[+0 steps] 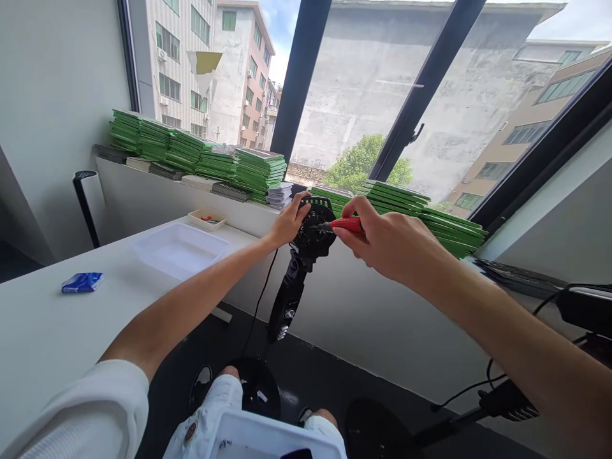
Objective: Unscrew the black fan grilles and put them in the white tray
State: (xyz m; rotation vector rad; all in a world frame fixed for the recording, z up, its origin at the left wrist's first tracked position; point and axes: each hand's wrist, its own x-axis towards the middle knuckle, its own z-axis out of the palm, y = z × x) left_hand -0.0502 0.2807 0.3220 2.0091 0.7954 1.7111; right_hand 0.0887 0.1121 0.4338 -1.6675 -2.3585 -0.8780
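My left hand (288,222) grips the left rim of a black round head (313,229) that tops a black stand arm (288,296). My right hand (382,239) holds a red-handled tool (345,224) whose dark tip touches the middle of the round head. Both hands are raised in front of the window sill. A black cable (258,299) hangs down from the head toward a round black base (258,386) on the floor between my knees.
Stacks of green flat boxes (201,156) line the window sill. A white table (57,319) at left carries a white tray (179,250), a small dish (207,220) and a blue packet (82,282). More black stands and cables (507,401) lie at right.
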